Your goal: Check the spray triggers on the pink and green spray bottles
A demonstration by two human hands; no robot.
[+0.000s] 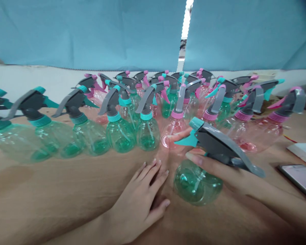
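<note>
My right hand (pixel 214 166) is closed round the neck of a green spray bottle (pixel 197 185), which has a grey and teal trigger head and tilts a little. Its index finger reaches out past the teal trigger, and the bottle's collar is hidden by the hand. Flat on the wooden table (pixel 73 200) lies my left hand (pixel 142 194), fingers spread, holding nothing. Just beyond the left fingertips stand a green spray bottle (pixel 148 134) with a teal collar and a pink spray bottle (pixel 174 127) with a pink collar.
Several green spray bottles (pixel 91 137) form a row to the left. More pink spray bottles (pixel 265 134) stand at the right, others crowd behind. A phone (pixel 299 178) and a white paper-like item (pixel 303 151) lie at the right edge. Blue cloth (pixel 91 34) hangs at the back.
</note>
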